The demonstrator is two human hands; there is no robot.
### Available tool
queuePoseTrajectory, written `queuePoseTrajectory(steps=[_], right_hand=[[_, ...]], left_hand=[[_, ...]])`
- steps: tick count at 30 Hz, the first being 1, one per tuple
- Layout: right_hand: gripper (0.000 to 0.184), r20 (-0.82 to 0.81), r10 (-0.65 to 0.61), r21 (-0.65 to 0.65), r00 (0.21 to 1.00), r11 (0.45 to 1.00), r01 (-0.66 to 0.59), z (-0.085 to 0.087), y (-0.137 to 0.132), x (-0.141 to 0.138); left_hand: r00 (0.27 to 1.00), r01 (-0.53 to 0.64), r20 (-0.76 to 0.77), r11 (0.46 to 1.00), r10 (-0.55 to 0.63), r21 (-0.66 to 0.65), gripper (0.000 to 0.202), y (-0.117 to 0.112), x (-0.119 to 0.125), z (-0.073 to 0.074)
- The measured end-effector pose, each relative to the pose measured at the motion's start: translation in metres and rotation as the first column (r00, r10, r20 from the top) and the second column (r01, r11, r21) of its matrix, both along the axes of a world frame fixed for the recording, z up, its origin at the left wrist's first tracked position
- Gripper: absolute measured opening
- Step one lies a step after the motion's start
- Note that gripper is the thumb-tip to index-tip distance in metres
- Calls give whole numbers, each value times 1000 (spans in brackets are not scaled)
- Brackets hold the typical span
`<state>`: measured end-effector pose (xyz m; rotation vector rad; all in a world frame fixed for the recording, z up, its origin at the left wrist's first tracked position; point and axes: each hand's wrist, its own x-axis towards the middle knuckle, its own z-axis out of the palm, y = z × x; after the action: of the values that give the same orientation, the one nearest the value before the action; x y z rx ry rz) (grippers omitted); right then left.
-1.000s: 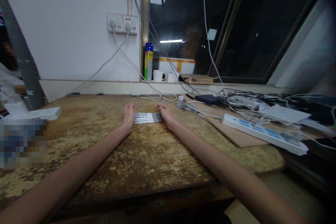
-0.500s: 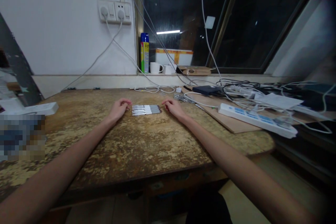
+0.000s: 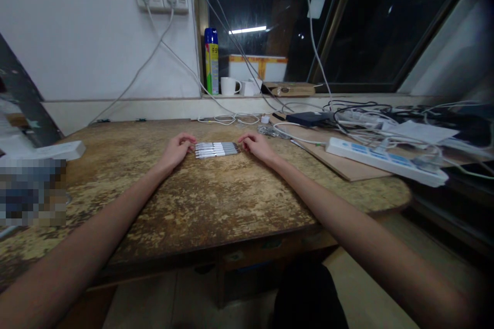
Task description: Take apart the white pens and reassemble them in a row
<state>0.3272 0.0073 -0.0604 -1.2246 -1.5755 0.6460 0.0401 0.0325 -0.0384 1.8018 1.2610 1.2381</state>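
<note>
Several pens (image 3: 216,150) with white and grey barrels lie side by side in a neat row on the worn wooden table (image 3: 216,200). At the row's left end is my left hand (image 3: 179,150), its fingers bent and apart, the fingertips by the pen ends. My right hand (image 3: 257,145) rests at the opposite end, fingers loosely curled with the index finger reaching toward the pens. Neither hand is wrapped round a pen. Whether the fingertips touch the pen ends is too small to tell.
A white power strip (image 3: 386,161) lies on a brown board (image 3: 339,164) at the right, with tangled cables behind. Along the sill stand a spray can (image 3: 212,61), a white mug (image 3: 229,86) and a cardboard box (image 3: 289,88). Another white strip (image 3: 57,150) is at the left.
The camera view has tilted down slightly, so the scene sits higher. Both hands stay at the ends of the pen row, which looks the same.
</note>
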Motion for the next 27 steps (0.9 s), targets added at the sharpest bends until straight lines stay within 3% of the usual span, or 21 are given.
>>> queuePoseTrajectory(steps=[27], right_hand=[[26, -145, 34, -77, 989, 996, -46, 8, -10, 1]], left_hand=[[997, 39, -72, 998, -35, 54, 22, 0, 2, -3]])
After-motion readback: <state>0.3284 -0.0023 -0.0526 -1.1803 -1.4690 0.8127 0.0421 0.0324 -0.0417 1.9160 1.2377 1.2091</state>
